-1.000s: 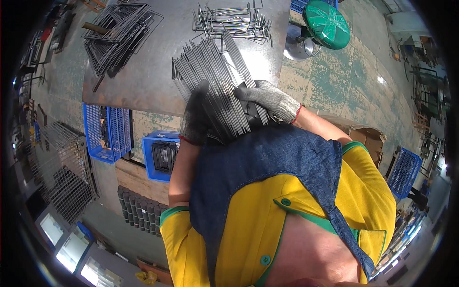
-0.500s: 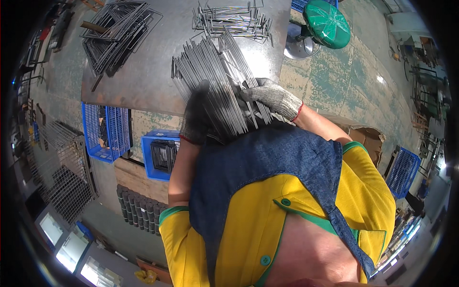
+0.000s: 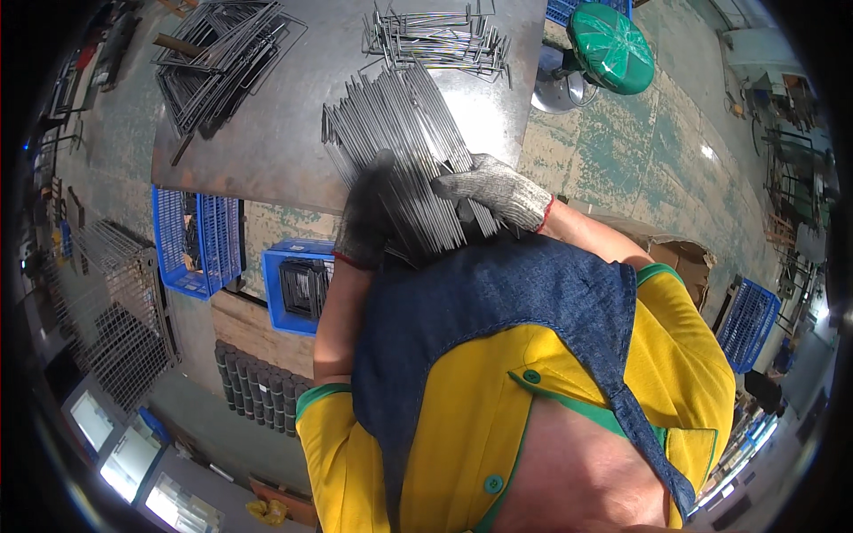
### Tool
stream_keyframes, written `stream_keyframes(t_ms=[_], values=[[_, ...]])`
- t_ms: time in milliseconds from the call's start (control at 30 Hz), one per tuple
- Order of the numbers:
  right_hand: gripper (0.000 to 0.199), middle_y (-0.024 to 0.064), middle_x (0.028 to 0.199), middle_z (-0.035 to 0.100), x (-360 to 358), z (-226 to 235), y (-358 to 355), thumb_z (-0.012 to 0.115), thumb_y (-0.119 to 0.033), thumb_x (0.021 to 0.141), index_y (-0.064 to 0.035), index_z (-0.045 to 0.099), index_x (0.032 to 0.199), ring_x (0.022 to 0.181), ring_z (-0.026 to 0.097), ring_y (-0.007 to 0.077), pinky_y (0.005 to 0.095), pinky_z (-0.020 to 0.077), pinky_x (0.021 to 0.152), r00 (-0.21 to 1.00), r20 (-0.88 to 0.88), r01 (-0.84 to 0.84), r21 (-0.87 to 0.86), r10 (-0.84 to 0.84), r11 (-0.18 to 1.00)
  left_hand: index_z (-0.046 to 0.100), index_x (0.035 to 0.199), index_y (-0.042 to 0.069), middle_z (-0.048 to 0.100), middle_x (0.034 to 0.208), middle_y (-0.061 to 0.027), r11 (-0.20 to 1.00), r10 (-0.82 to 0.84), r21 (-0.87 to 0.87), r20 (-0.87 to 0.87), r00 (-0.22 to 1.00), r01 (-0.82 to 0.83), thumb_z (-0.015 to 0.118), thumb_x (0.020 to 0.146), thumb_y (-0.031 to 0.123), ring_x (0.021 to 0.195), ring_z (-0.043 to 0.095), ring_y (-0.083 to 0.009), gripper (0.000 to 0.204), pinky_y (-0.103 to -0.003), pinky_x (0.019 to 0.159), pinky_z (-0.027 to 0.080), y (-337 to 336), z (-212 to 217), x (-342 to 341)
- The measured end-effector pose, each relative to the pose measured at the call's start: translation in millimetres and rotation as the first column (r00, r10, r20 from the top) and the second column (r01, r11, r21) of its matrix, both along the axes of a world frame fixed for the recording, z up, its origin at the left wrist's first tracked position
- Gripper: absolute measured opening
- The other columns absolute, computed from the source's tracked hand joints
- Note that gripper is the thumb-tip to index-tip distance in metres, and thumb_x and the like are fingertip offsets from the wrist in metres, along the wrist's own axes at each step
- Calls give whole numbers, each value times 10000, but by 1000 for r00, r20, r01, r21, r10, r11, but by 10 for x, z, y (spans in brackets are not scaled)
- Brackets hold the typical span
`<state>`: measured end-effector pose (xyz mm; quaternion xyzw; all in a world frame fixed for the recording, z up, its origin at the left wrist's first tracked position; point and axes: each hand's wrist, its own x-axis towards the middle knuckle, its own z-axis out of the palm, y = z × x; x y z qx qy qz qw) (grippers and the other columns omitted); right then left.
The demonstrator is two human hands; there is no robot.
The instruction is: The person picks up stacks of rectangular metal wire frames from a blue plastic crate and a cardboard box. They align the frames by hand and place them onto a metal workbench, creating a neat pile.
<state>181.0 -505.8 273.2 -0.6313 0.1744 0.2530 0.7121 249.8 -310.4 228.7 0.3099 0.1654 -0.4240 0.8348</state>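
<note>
A thick bundle of thin metal rods (image 3: 404,151) slants across the near edge of the metal table (image 3: 293,124), its near ends close to my apron. My left hand (image 3: 366,209), in a dark-stained knit glove, is wrapped round the bundle's left side. On the other side, my right hand (image 3: 498,189), in a greyish-white glove, grips the rods with its thumb lying over them. The fingers under the bundle are hidden. Beyond it on the table lies a pile of bent wire pieces (image 3: 435,40).
Black wire frames (image 3: 218,62) are heaped at the table's far left. Blue crates (image 3: 213,244) stand below its left edge, one holding dark frames (image 3: 304,286). A green stool (image 3: 611,49) is at the far right. Dark cylinders (image 3: 258,386) stand in rows at lower left.
The strip of rods on the right has closed up against the main bundle, narrowing the gap between them. My right hand has shifted slightly left, its thumb now across the rods.
</note>
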Motion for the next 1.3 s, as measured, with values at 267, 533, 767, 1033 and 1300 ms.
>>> stream_keyframes(t_ms=[267,533,767,1033,1300], values=[[254,34,724,610,-1,-72,-68,656,-248,798,-9,622,879,513,522,73,210,417,470,993,-107,55,77,-47,996,553,1036,30,609,951,-86,979,-118,201,415,902,35,455,910,250,848,594,-169,272,-307,746,497,14,-87,-25],[226,34,732,609,39,54,-8,658,-199,795,-5,615,903,539,542,78,214,433,473,994,-105,-21,-6,21,1000,530,1060,25,597,963,-82,994,-72,-77,20,997,73,425,927,269,845,588,-160,297,-305,745,495,-5,53,26],[278,61,867,627,-20,-228,-92,623,-137,807,15,587,1036,669,588,103,225,492,590,985,7,161,295,-171,942,516,1101,9,594,1005,-106,990,-112,-66,136,984,122,435,915,256,911,583,-208,320,-331,801,484,26,-1,16],[275,52,749,628,-18,-40,1,647,-227,809,19,623,929,609,577,101,225,468,538,998,-16,58,33,-58,998,548,1133,6,583,1108,-118,976,-132,209,308,942,69,477,893,182,1021,561,-196,306,-319,895,445,144,-192,-78],[235,47,667,596,14,24,51,648,-229,806,3,616,825,483,537,92,215,420,443,999,-48,23,45,-21,999,548,1134,-8,575,1120,-94,893,-352,450,729,587,-22,494,881,166,1052,539,-178,312,-304,937,406,247,-385,-125]])
